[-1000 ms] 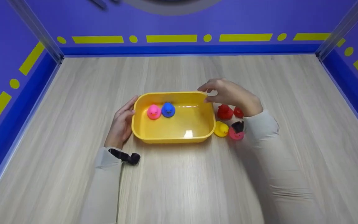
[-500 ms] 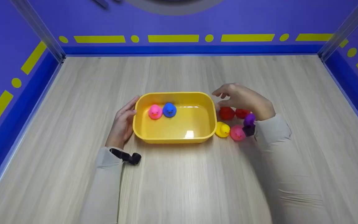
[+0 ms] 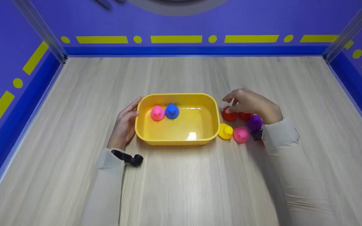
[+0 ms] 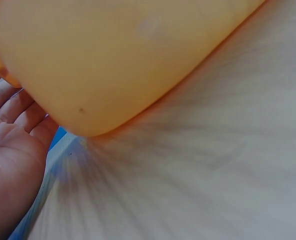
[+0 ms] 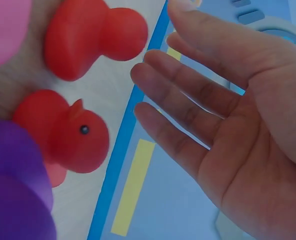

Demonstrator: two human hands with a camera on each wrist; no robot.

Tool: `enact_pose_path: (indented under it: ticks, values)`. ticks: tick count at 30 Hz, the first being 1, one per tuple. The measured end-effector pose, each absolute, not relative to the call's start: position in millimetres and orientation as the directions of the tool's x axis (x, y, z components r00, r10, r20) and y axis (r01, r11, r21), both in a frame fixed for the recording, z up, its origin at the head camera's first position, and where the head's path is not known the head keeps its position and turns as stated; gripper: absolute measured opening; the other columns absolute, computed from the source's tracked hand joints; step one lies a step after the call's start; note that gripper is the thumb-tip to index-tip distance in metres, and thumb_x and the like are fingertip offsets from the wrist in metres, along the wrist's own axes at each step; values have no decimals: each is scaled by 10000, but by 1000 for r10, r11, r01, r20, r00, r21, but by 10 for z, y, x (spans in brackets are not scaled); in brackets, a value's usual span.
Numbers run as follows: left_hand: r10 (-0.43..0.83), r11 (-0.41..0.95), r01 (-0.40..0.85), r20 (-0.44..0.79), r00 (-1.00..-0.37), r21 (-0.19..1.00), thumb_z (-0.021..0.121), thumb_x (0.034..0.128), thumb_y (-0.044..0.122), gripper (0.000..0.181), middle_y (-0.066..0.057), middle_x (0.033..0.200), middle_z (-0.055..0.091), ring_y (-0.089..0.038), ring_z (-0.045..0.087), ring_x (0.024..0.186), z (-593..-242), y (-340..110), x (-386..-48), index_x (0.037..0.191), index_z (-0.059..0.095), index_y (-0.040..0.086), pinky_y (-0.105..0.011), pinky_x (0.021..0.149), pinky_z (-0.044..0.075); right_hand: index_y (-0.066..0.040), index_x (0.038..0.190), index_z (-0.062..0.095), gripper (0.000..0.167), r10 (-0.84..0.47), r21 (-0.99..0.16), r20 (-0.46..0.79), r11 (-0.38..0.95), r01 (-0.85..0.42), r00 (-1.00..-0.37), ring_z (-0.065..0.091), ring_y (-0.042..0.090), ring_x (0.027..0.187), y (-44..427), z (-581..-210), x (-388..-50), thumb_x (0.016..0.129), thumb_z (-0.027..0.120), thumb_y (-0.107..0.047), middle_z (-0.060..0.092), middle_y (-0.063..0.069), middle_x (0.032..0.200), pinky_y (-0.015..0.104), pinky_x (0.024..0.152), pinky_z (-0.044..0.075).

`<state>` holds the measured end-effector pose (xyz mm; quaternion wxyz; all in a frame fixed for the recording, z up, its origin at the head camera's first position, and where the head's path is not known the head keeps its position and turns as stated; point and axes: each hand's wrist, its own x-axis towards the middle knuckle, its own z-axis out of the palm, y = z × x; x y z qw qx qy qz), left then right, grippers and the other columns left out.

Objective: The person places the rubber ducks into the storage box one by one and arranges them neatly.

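Yellow rectangular plastic tub with rounded corners [image 3: 176, 142] sits on the pale wood-grain tabletop [image 3: 181, 182]. At its left end, the person's left hand [image 3: 121, 127] rests against the outer wall, fingers extended, thumb at the rim. Inside the tub's left half sit a bright pink toy duck [image 3: 158, 113] and, just beside it, a royal blue toy duck [image 3: 172, 111].

Past the tub's right wall comes a bright yellow toy duck [image 3: 226, 131], near a glossy red toy duck [image 3: 230, 116]. Over that red one hovers the right hand [image 3: 254, 104], thumb and fingers apart and holding nothing; the right wrist view shows a gap. Further right are a deeper pink toy duck [image 3: 241, 135], a second red toy duck [image 3: 245, 116] and a purple toy duck [image 3: 255, 122].

A harder push from the left hand could slide the tub into the yellow duck; an off-centre touch by the right could tip one red duck into its crowded neighbours.

Counted: one tub, two ducks within it, five outside; whether the right sleeve hides more, I cannot tell.
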<state>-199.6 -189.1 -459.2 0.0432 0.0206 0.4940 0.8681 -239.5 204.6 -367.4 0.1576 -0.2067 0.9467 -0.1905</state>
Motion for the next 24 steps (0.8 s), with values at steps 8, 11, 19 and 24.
enact_pose_path:
  ticks: [8,11,19,24]
  values:
    - [107,-504,-53,2,-994,862,335,903,-74,567,-154,1577,257,-223,243,1463,-4592,-1892,-1999,1467,285,-61,-333,1181,277,-78,1240,650,401,-423,-431,-285,858,-280,-860,640,254,980,2068,-3705,-2398,858,717,-179,683,115,1159,408,872,582]
    - [113,-503,-51,8,-994,863,328,903,-76,568,-159,1580,246,-226,234,1466,-4592,-1897,-1995,1468,270,-67,-342,1184,268,-77,1240,649,391,-402,-425,-321,870,-249,-857,633,253,973,2067,-3717,-2400,867,707,-179,681,111,1156,418,895,572]
    - [110,-503,-36,22,-994,864,321,905,-83,564,-172,1580,234,-247,232,1465,-4589,-1894,-1996,1465,255,-82,-349,1182,277,-106,1149,710,299,-421,-419,-310,866,-275,-852,625,239,931,2080,-3759,-2418,854,719,-153,704,84,1095,412,885,573]
    - [118,-501,-41,22,-993,864,316,906,-76,568,-173,1583,225,-245,226,1466,-4585,-1899,-1986,1470,253,-75,-338,1183,273,-118,1137,715,286,-454,-418,-280,851,-318,-846,624,236,928,2094,-3772,-2417,851,719,-133,707,75,1095,407,881,576]
